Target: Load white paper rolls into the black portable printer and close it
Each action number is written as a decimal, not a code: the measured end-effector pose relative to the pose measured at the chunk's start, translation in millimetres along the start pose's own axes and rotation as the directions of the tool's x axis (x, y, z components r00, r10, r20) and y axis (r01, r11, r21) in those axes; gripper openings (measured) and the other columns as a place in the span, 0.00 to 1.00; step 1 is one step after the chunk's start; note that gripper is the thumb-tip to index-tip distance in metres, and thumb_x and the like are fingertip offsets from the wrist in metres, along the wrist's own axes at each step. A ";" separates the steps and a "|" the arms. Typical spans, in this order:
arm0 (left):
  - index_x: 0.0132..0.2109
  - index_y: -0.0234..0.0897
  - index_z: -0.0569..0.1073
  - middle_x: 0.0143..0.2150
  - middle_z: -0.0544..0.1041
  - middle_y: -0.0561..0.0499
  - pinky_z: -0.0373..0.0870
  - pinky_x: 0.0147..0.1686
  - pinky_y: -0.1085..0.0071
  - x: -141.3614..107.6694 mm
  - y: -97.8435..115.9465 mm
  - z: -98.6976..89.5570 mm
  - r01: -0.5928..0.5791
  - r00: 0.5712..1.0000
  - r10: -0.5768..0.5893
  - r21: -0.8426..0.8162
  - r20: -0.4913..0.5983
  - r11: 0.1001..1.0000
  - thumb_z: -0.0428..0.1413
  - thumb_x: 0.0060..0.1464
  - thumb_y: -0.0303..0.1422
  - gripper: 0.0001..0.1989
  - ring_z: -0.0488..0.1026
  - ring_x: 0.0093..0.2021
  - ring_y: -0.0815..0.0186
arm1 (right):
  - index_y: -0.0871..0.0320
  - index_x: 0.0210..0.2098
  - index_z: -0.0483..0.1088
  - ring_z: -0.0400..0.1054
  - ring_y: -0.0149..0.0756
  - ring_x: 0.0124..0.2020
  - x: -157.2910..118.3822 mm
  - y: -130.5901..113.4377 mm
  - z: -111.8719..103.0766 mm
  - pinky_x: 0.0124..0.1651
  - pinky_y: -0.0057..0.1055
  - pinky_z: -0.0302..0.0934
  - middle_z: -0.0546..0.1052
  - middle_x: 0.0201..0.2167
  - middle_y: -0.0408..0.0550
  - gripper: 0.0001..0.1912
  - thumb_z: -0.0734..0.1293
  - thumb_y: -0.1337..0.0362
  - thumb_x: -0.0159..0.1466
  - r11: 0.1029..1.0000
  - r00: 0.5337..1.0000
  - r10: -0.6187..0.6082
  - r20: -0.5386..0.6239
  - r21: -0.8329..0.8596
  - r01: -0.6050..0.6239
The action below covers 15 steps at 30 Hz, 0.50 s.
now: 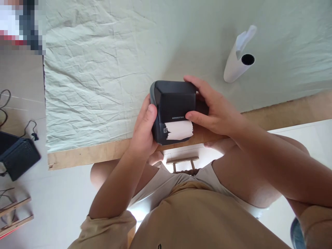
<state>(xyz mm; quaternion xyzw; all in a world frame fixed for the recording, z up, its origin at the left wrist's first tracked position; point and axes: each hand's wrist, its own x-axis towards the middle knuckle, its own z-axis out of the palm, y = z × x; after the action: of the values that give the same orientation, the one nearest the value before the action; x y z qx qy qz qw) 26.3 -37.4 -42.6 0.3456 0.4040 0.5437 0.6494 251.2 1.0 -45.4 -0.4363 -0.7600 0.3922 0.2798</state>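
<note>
A black label printer (176, 103) with small white lettering is between my hands at the near edge of the table. White paper with torn ends (180, 130) comes out of its front slot. My left hand (145, 128) is wrapped round the printer's left side, thumb lying along the edge. On the right, my right hand (211, 107) grips the printer, its thumb by the lettering and its index finger at the top corner. The other fingers of that hand are partly hidden behind the printer.
A white paper roll with a dark core (233, 65) stands on the pale green cloth (103, 69), a loose flap at its top. The table's bare wooden edge (85, 155) runs along the front. A black box-like object (22, 155) and cords lie at left, below table level.
</note>
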 end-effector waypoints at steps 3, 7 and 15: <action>0.51 0.43 0.84 0.59 0.88 0.45 0.82 0.71 0.52 2.7 0.0 2.7 0.035 0.998 -0.036 -0.018 -0.045 0.999 0.65 0.69 0.56 0.22 0.75 0.78 0.43 | 0.42 0.77 0.64 0.80 0.51 0.59 -0.6 1.6 0.8 0.62 0.55 0.80 0.78 0.68 0.53 0.37 0.72 0.44 0.73 0.998 0.996 -0.030 -0.086 -0.048 0.026; 0.46 0.42 0.84 0.47 0.90 0.46 0.84 0.69 0.51 4.1 2.0 6.3 0.097 0.982 -0.107 -0.068 -0.155 0.993 0.65 0.69 0.54 0.20 0.81 0.73 0.44 | 0.48 0.71 0.69 0.76 0.45 0.45 -1.6 0.5 -0.3 0.52 0.48 0.80 0.77 0.45 0.48 0.33 0.74 0.44 0.71 0.991 0.981 -0.125 -0.150 -0.061 0.117; 0.36 0.41 0.83 0.32 0.85 0.52 0.90 0.55 0.62 5.6 3.0 8.0 0.050 0.971 -0.065 -0.070 -0.228 0.996 0.64 0.73 0.49 0.20 0.91 0.53 0.55 | 0.42 0.67 0.68 0.72 0.39 0.31 -3.4 -15.2 -2.9 0.36 0.41 0.72 0.74 0.31 0.37 0.34 0.79 0.49 0.66 0.998 0.997 -0.025 -0.066 0.061 0.029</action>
<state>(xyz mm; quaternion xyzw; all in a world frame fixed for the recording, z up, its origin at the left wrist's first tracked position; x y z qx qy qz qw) 32.7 -31.4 -37.3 0.2475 0.4686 0.5738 0.6244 248.3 -5.7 -31.3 -0.4300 -0.7437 0.3971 0.3230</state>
